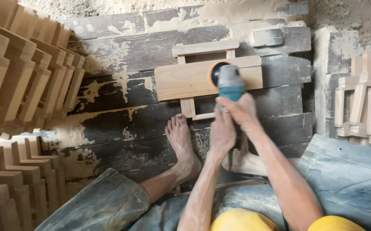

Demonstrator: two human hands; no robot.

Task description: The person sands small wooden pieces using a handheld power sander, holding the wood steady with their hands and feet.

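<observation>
Sawdust coats the dark plank floor (142,51) where a person sits sanding a small wooden frame (194,79) with a teal handheld sander (228,83). Both hands are wrapped around the tool's body: the left hand (221,130) is closed on its rear from below, and the right hand (239,111) is clamped just ahead of it, nearer the head. The orange sanding disc (214,72) meets the frame's broad pale board near that board's right end. The frame lies flat near the far edge of the planks, right of centre, its thin rails showing above and below the board. A bare foot (181,141) is planted close below the frame's lower rail, toes pointing at it; whether it touches the rail is hard to tell.

Done well, this pass would seem to call for a disc held flat to the board and moved evenly along the grain, with light pressure so that no hollow is dug near the edge. The foot looks placed to brace the piece, and steadying the frame against sliding appears to matter as much as the grip. Stacks of similar wooden pieces (18,85) stand along the left edge, with more frames (365,102) at the right.
</observation>
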